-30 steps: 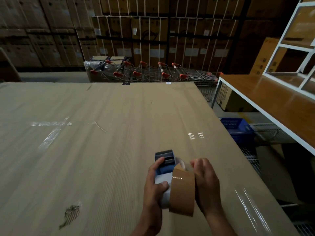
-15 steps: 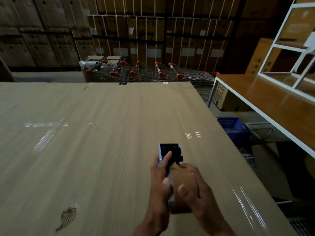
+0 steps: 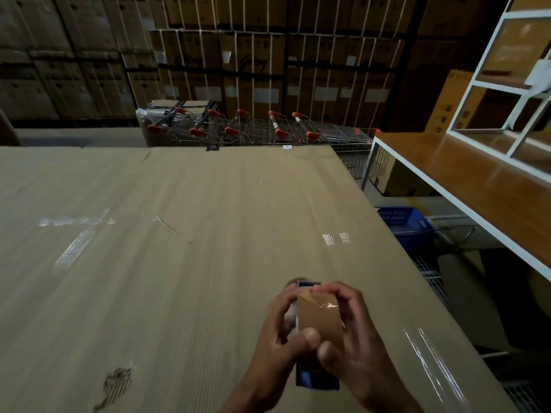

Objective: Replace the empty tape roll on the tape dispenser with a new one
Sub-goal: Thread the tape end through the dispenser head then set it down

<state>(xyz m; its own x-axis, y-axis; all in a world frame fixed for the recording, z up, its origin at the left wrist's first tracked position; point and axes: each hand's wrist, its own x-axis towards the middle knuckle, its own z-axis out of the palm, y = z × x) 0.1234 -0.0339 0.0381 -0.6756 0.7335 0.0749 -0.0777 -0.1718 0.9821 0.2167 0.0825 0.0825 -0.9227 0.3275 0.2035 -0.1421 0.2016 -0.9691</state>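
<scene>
- Tape roll [image 3: 320, 318]: brown, broad face up toward the head camera, glossy patch near its far edge; held between both hands, just above the cardboard-covered table [image 3: 179, 263].
- Tape dispenser [image 3: 316, 380]: blue, mostly hidden under the roll; one end pokes out beyond the fingertips, the other below the thumbs, close to the body.
- Left hand [image 3: 278, 332]: curled round the left side of roll and dispenser, thumb pressed on the near edge of the roll.
- Right hand [image 3: 348, 338]: curled over the right side, fingertips pinching the roll's far edge, thumb low beside the left thumb.
- Changed within the last second: roll earlier stood on edge beside the dispenser, with the right hand at its far side; now lies flat-faced on top, clamped from both sides; whole bundle pulled nearer the body.
- Meaning for the task, as a judgement: new roll probably being pressed onto the hub; seating itself hidden, so cannot tell whether fully on.
- Loose tape end: not clearly visible; threading likely still to do.
</scene>
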